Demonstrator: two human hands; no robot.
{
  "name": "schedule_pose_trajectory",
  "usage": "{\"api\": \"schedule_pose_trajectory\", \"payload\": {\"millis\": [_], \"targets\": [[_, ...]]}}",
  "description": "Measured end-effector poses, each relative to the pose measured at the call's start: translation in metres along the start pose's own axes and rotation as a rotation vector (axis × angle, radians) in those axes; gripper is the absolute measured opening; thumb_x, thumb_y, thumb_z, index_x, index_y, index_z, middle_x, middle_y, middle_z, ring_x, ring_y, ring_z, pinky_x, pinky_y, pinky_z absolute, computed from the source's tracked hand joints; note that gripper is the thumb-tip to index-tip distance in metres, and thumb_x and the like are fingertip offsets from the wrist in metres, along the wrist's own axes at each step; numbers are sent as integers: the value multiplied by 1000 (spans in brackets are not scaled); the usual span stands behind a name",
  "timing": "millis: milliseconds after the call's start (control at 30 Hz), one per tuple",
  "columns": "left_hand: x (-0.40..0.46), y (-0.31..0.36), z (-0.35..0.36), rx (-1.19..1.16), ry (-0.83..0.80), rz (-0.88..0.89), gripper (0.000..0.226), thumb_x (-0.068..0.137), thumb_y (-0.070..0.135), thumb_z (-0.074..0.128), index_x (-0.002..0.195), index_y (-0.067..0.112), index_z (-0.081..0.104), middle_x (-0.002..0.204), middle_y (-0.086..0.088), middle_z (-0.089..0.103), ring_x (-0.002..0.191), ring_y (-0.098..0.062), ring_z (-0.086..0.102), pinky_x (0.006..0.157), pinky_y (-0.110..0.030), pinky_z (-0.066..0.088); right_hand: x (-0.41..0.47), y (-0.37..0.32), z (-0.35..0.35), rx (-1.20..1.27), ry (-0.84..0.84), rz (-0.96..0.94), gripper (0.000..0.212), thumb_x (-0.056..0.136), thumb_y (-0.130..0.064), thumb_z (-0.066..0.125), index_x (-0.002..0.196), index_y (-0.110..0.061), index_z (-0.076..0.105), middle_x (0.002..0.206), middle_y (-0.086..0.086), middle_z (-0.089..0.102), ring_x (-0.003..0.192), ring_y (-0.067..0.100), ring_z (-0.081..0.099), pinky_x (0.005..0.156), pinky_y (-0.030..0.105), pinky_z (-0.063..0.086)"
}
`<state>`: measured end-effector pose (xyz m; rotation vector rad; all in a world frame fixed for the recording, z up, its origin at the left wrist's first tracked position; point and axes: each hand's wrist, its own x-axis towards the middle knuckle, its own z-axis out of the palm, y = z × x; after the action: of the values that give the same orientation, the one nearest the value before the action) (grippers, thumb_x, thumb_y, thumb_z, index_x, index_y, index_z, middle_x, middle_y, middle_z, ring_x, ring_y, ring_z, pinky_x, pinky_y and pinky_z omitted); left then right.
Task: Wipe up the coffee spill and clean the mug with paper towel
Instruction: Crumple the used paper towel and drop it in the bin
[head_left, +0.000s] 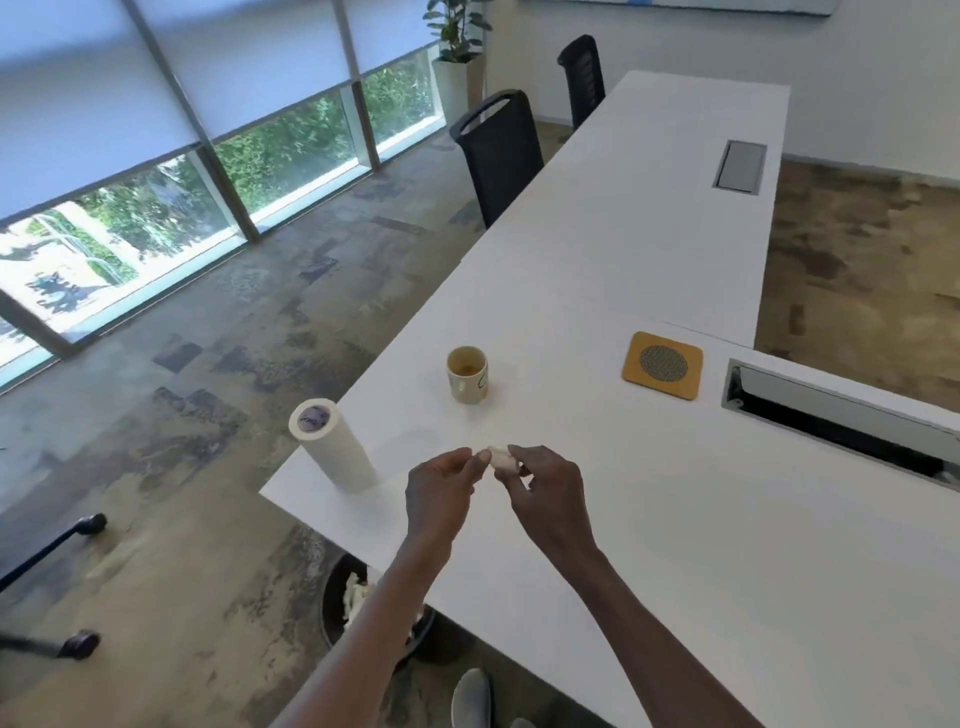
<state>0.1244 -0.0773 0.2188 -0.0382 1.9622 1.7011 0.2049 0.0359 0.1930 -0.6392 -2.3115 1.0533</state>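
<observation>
A cream mug (468, 375) with a printed pattern stands upright on the white table (675, 519), brown coffee residue showing inside it. A paper towel roll (332, 444) stands near the table's left corner. Above the table, in front of the mug, both hands meet on a small crumpled wad of paper towel (503, 458). My right hand (545, 493) pinches the wad in its fingertips. My left hand (441, 488) touches its left end with thumb and fingers curled. A faint damp patch (415, 439) shows on the table beside the roll.
A wooden coaster (663, 365) with a mesh centre lies to the right of the mug. An open cable tray (841, 421) runs along the right. A black bin (374, 608) with crumpled paper sits under the table edge. Black chairs (498, 156) stand along the far left side.
</observation>
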Motion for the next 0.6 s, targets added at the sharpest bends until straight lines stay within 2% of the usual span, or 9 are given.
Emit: {"api": "schedule_pose_trajectory", "payload": {"millis": [67,167,200,300,333,400,500,600], "targets": [[-2,-4,-24,11,91,7,43,87,33,80,122,7,73,111,-7,77,104,-20,73,101,-42,55,-10,-3,9,-2,-12,12,17,91,-31,66,102,-22,74,95,-6,75,79,12,64,75,34,53],[-4,-11,-65,25,233,22,35,87,35,79,114,12,77,110,-6,77,104,-20,72,101,-42,55,-22,-9,25,15,-60,17,15,91,-34,66,98,-24,74,92,-7,75,78,11,63,76,34,52],[-5,-14,-78,21,285,26,35,87,36,79,114,13,77,109,-6,77,102,-19,72,98,-40,56,-26,-10,31,15,-79,13,14,91,-33,67,98,-23,75,93,-6,75,79,12,63,77,34,51],[-9,-24,-117,9,442,44,31,90,37,76,113,17,77,104,0,78,91,-8,71,75,-25,55,-41,-16,52,-30,-147,-6,18,90,-31,68,105,-22,73,97,-6,74,83,15,60,79,34,49],[-10,-27,-130,6,486,42,28,91,36,74,111,17,77,102,2,78,90,-7,71,73,-23,55,-47,-18,60,-43,-171,-17,18,90,-32,68,106,-23,71,95,-7,72,83,15,59,78,33,49],[-12,-36,-158,-17,532,19,22,93,35,72,104,18,80,96,3,79,90,-12,73,78,-28,57,-61,-23,77,-48,-214,-37,16,91,-33,67,105,-26,66,92,-11,70,84,14,56,74,30,48],[-15,-49,-196,-53,542,2,21,95,37,69,95,18,80,90,6,79,86,-12,73,75,-28,56,-83,-32,104,-61,-250,-46,33,89,-25,70,121,-20,65,103,-4,71,94,17,59,80,25,48],[-18,-61,-228,-113,487,2,22,101,30,62,103,15,78,103,-2,79,98,-14,74,93,-35,57,-109,-43,130,-83,-284,-23,43,87,-18,68,130,-19,60,111,1,68,105,17,57,88,22,44]]}}
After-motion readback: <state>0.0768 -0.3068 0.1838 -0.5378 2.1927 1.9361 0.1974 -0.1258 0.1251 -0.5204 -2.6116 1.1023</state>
